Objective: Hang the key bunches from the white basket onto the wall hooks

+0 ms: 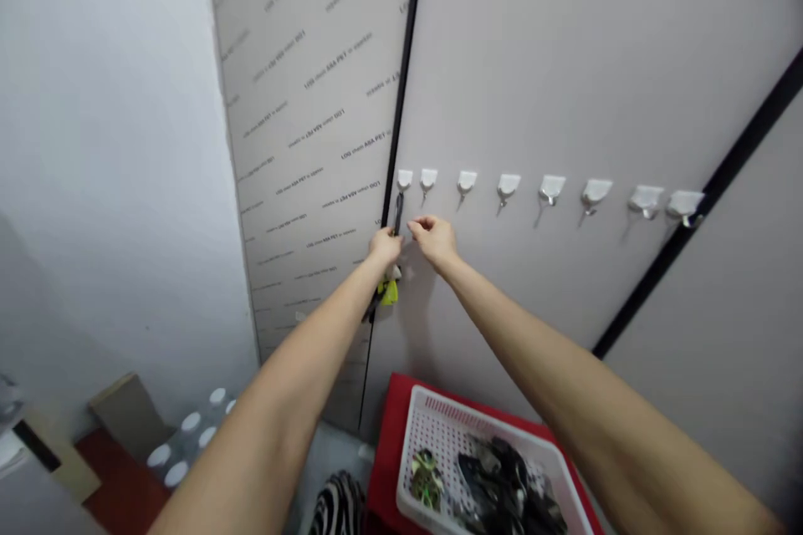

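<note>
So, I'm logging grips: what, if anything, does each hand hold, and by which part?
The left hand appears to hold the dark strap partway down, below the leftmost hook. Whether the right hand holds anything cannot be told.

A pale corner of plain wall and tall panels, in soft, even light.
The smooth white wall [113, 142] fills 9 to 10 o'clock, meeting at 11 a grey panel printed with slanting rows of lettering [301, 117]; a thin black strip [407, 50] edges it at 12. A plain grey panel [565, 58] spans 1 to 2, bounded by a broader black strip [740, 138] slanting from 2 toward 4, with more grey panelling [740, 284] beyond. Low down sit a red stand [386, 451] at 6 and a reddish-brown surface [119, 493] at 8.
</note>
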`<state>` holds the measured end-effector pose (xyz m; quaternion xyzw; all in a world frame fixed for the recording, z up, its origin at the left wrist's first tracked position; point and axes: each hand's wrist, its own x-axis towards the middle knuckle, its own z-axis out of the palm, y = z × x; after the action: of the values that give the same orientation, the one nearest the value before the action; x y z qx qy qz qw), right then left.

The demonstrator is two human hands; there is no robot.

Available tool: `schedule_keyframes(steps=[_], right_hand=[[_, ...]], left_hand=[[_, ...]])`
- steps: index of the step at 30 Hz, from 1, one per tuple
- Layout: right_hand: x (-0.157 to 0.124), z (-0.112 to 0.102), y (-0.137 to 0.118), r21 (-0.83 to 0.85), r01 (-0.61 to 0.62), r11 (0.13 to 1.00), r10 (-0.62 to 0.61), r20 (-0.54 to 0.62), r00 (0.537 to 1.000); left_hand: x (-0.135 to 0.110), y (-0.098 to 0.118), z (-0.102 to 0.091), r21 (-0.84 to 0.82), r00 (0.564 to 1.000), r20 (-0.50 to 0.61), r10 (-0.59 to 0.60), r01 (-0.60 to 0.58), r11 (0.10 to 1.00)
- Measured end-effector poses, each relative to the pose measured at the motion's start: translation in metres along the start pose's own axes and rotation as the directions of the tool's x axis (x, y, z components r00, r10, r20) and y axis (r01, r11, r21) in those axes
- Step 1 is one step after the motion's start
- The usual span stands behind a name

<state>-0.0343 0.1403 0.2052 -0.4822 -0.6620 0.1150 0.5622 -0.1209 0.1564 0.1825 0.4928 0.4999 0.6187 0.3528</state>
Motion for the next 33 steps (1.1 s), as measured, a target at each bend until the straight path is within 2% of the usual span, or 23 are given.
schedule_keyframes(steps=[2,5,7,9,11,13,15,17,19,22,24,28,31,33], right_hand=[[-0.023,-0.014,0.012,0.019,0.003,1.000,-0.005,0.085,0.996],[-0.071,-0.043,0.041,0.005,-0.058,0.998,0.056,0.213,0.975],[-0.109,-0.066,0.065,-0.060,-0.127,0.990,0.139,0.291,0.947],[-0.146,-0.088,0.090,-0.156,-0.187,0.970,0.231,0.355,0.906],[-0.179,-0.107,0.110,-0.258,-0.213,0.942,0.306,0.405,0.862],[-0.205,-0.121,0.124,-0.358,-0.188,0.915,0.336,0.415,0.845],[-0.223,-0.131,0.131,-0.432,-0.126,0.893,0.313,0.395,0.864],[-0.235,-0.137,0.134,-0.469,-0.083,0.879,0.286,0.380,0.880],[-0.245,-0.140,0.134,-0.474,-0.075,0.878,0.284,0.387,0.877],[-0.256,-0.141,0.137,-0.463,-0.052,0.885,0.263,0.403,0.877],[-0.262,-0.141,0.140,-0.459,-0.034,0.888,0.238,0.396,0.887],[-0.267,-0.142,0.143,-0.430,-0.041,0.902,0.222,0.382,0.897],[-0.266,-0.144,0.141,-0.387,-0.070,0.920,0.220,0.359,0.907],[-0.266,-0.145,0.139,-0.364,-0.095,0.927,0.227,0.341,0.912]], left_hand=[[-0.002,-0.001,-0.003,0.079,1.000,-0.023,0.018,-0.016,0.997],[-0.010,-0.007,-0.010,0.239,0.985,-0.089,0.148,-0.123,0.963],[-0.025,-0.017,-0.015,0.282,0.965,-0.119,0.234,-0.193,0.940],[-0.050,-0.035,-0.016,0.259,0.961,-0.106,0.256,-0.222,0.940],[-0.084,-0.059,-0.013,0.206,0.983,-0.017,0.182,-0.175,0.963],[-0.123,-0.086,-0.004,0.217,0.989,0.131,0.067,-0.094,0.972],[-0.160,-0.109,0.008,0.291,0.950,0.310,-0.035,-0.060,0.955],[-0.190,-0.127,0.020,0.383,0.871,0.482,-0.095,-0.112,0.917],[-0.211,-0.137,0.030,0.469,0.786,0.608,-0.116,-0.237,0.851],[-0.226,-0.142,0.041,0.538,0.680,0.723,-0.120,-0.445,0.716],[-0.228,-0.143,0.047,0.553,0.638,0.759,-0.127,-0.530,0.643],[-0.225,-0.145,0.054,0.602,0.645,0.747,-0.164,-0.551,0.578],[-0.222,-0.148,0.055,0.635,0.646,0.722,-0.246,-0.479,0.606],[-0.222,-0.149,0.055,0.667,0.668,0.683,-0.296,-0.405,0.625]])
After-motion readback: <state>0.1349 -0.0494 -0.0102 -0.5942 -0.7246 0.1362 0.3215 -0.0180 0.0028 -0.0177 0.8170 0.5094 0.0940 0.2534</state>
